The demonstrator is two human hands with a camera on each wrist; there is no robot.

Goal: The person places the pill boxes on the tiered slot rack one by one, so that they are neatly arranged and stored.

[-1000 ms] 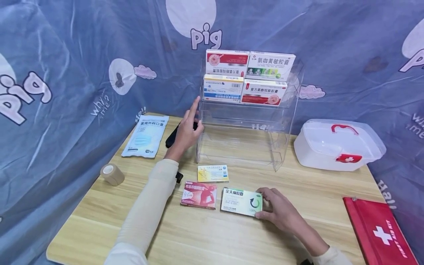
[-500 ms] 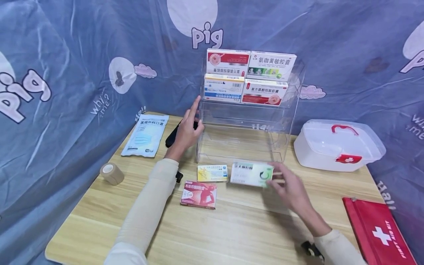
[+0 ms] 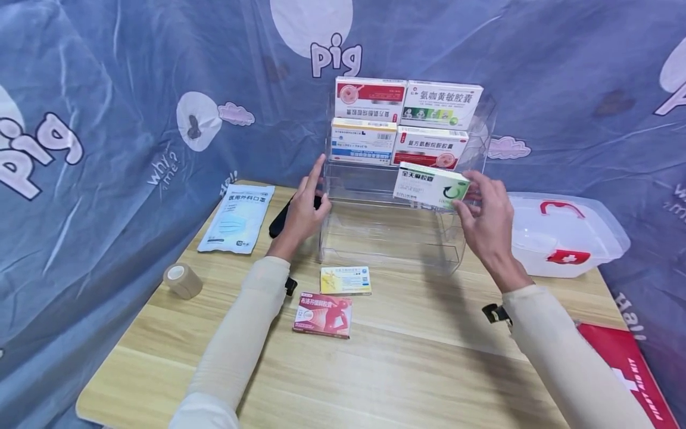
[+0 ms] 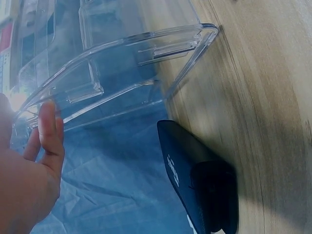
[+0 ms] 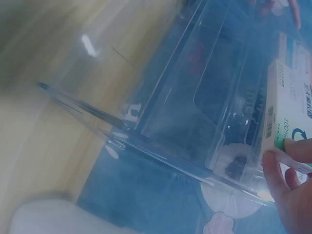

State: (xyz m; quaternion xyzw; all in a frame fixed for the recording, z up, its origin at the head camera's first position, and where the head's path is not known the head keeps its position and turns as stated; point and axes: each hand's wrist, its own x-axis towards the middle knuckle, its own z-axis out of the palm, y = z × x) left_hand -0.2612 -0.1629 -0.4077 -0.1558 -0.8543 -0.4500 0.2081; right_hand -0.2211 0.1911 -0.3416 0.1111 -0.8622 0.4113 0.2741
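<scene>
R hand (image 3: 485, 217) gripping green-white box (image 3: 430, 185); L hand (image 3: 302, 208) flat against clear rack (image 3: 396, 235).

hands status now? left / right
Left hand: open, straight fingers resting against the clear rack.
Right hand: holding the green-and-white box at the rack's middle shelf.
</scene>
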